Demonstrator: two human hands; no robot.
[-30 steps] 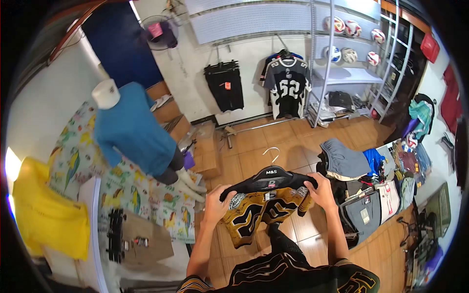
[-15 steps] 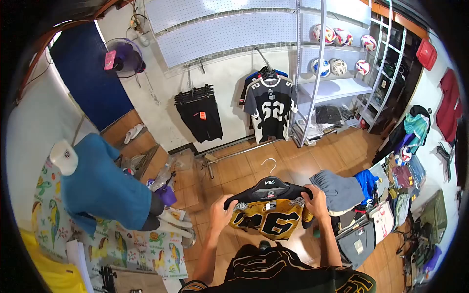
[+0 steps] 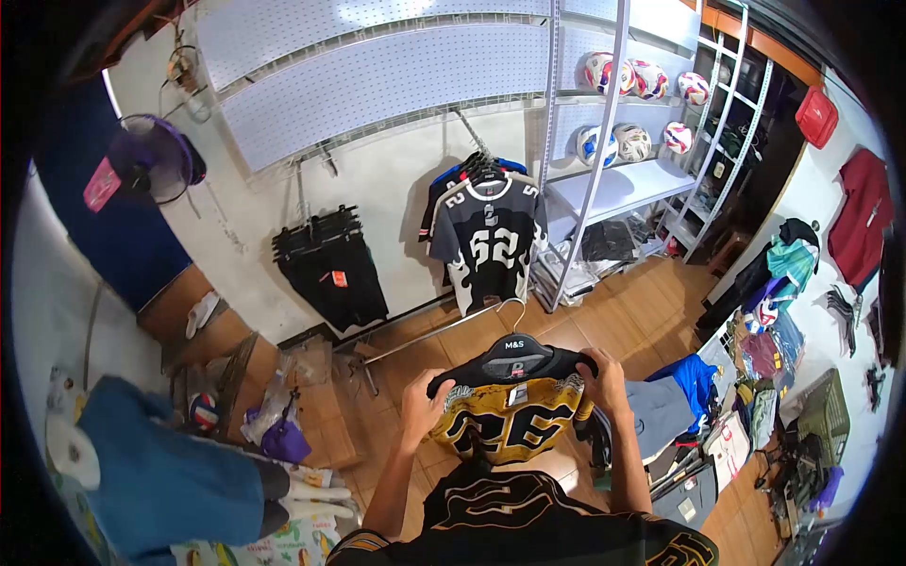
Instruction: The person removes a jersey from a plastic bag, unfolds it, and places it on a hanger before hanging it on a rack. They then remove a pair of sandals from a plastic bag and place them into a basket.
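A yellow and black jersey (image 3: 510, 423) with the number 26 hangs on a black M&S hanger (image 3: 514, 347) with a metal hook. My left hand (image 3: 424, 406) pinches the jersey's black shoulder at the left. At the other shoulder, my right hand (image 3: 604, 382) grips the fabric with the thumb in front. The hanger hook points up, just below a dark jersey (image 3: 493, 247) marked 52 that hangs on the wall rack.
Black shorts (image 3: 335, 278) hang on the wall. Balls (image 3: 634, 141) sit on a metal shelf (image 3: 623, 184). A mannequin in a blue shirt (image 3: 179, 472) stands at left, near a fan (image 3: 156, 160). Folded clothes (image 3: 661, 415) and bags lie at right.
The view has shifted, so the wall rack and hanging jerseys appear lower and further left. Both hands still hold the jersey, which is slightly higher and closer to the hanging 52 jersey in view.
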